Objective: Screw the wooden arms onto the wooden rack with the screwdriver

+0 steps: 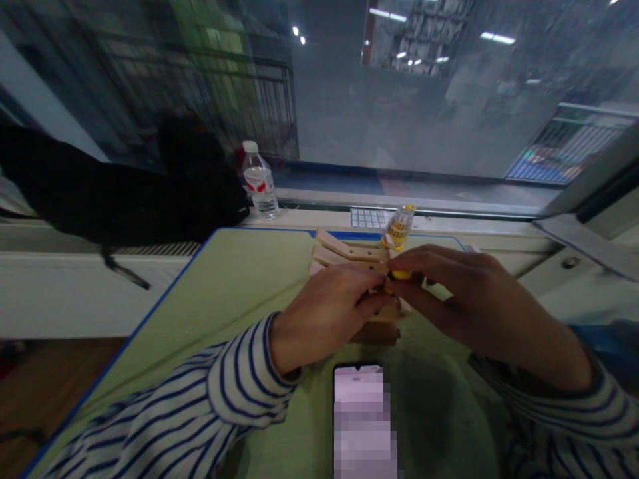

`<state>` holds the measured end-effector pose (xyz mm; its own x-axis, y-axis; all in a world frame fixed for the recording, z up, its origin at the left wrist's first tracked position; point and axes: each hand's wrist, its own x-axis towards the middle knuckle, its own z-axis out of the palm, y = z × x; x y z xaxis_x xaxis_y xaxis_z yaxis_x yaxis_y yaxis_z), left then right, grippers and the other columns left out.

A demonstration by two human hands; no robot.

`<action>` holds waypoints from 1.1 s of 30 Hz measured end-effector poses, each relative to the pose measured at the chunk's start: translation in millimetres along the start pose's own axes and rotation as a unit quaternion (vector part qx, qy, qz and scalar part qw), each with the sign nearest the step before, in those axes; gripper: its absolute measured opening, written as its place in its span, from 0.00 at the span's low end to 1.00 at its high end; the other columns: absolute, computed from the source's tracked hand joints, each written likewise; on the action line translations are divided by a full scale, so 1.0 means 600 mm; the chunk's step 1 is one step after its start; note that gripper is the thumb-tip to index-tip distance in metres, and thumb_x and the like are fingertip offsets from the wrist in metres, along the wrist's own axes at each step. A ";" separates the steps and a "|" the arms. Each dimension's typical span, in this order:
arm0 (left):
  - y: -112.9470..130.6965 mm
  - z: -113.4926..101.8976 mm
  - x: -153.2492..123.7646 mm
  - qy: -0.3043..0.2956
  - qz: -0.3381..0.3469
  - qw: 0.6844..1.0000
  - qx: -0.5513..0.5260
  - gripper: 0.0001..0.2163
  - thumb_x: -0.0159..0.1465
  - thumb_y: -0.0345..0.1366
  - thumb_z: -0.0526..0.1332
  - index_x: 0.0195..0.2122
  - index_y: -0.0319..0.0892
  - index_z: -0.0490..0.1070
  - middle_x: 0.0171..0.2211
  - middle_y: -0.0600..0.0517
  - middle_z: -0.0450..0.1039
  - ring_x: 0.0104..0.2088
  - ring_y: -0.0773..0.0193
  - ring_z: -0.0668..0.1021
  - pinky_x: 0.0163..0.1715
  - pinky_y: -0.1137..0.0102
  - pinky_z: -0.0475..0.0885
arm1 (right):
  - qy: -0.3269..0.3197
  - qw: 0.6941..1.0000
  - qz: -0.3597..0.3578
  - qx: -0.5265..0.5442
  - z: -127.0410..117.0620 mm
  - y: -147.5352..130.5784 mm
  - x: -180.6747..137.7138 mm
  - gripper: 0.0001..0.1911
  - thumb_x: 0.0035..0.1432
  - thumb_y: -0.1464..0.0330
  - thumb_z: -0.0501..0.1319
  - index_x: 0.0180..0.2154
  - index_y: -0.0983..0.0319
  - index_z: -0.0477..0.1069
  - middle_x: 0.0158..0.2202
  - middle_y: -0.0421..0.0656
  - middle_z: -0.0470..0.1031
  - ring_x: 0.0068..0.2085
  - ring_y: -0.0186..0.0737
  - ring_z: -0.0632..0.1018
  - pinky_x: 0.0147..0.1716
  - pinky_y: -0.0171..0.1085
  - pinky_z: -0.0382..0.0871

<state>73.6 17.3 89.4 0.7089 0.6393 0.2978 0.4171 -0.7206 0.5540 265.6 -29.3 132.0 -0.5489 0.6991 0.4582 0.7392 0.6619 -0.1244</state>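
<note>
One yellow piece [401, 274] in the fingertip grip of the right hand [472, 296], by wooden slats [344, 248], left hand [327, 309] alongside (grip unclear).

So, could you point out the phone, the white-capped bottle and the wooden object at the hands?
Phone [362, 420]: head view, on the middle of its screen.
White-capped bottle [258, 179]: head view, on its label.
Wooden object [352, 252]: head view, on its farthest pale strip.

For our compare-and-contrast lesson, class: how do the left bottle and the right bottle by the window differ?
The left bottle has a white cap; the right bottle has a yellow top. The left bottle's label is red and white, while the right bottle's markings are yellow. The left bottle looks larger in the picture than the right bottle. Both are see-through.
</note>
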 end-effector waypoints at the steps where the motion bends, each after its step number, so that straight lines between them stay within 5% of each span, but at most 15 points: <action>1: 0.000 0.000 0.000 -0.002 0.001 1.000 0.000 0.06 0.66 0.33 0.58 0.39 0.43 0.74 0.41 0.53 0.77 0.44 0.62 0.77 0.43 0.69 0.68 | -0.001 1.000 0.003 0.000 0.001 0.001 0.000 0.10 0.63 0.67 0.57 0.46 0.60 0.69 0.41 0.41 0.77 0.37 0.38 0.78 0.35 0.38 0.71; 9: 0.000 0.002 0.002 -0.004 0.016 1.000 -0.001 0.08 0.66 0.31 0.56 0.42 0.44 0.74 0.43 0.53 0.76 0.44 0.62 0.76 0.46 0.67 0.68 | 0.003 1.000 0.021 -0.013 0.000 -0.004 -0.001 0.10 0.63 0.65 0.58 0.46 0.60 0.69 0.39 0.43 0.76 0.35 0.39 0.78 0.33 0.38 0.69; 22: 0.004 0.001 0.000 0.032 -0.010 0.999 0.009 0.06 0.63 0.36 0.62 0.40 0.45 0.76 0.35 0.55 0.79 0.32 0.67 0.77 0.29 0.74 0.65 | 0.007 1.000 0.017 -0.001 0.003 -0.003 0.003 0.09 0.63 0.64 0.58 0.45 0.59 0.69 0.37 0.40 0.76 0.33 0.36 0.77 0.31 0.36 0.69; 29: 0.002 -0.001 -0.001 0.031 0.001 0.999 0.009 0.05 0.65 0.36 0.60 0.38 0.45 0.76 0.37 0.55 0.78 0.37 0.65 0.78 0.32 0.73 0.66 | 0.011 1.000 -0.009 0.015 -0.001 -0.005 0.001 0.15 0.61 0.69 0.59 0.50 0.60 0.68 0.48 0.44 0.76 0.39 0.37 0.78 0.36 0.36 0.71; 33: -0.001 0.003 0.000 0.015 0.007 1.000 -0.001 0.06 0.66 0.37 0.59 0.38 0.44 0.74 0.39 0.54 0.78 0.40 0.63 0.78 0.38 0.71 0.68 | 0.007 1.000 -0.018 0.005 -0.001 -0.006 -0.001 0.10 0.62 0.70 0.57 0.46 0.61 0.71 0.44 0.44 0.78 0.40 0.38 0.78 0.40 0.37 0.71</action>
<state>74.3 17.4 87.9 0.6965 0.6376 0.3291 0.4061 -0.7284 0.5519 263.5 -32.4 132.8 -0.5693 0.6717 0.4740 0.7157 0.6887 -0.1164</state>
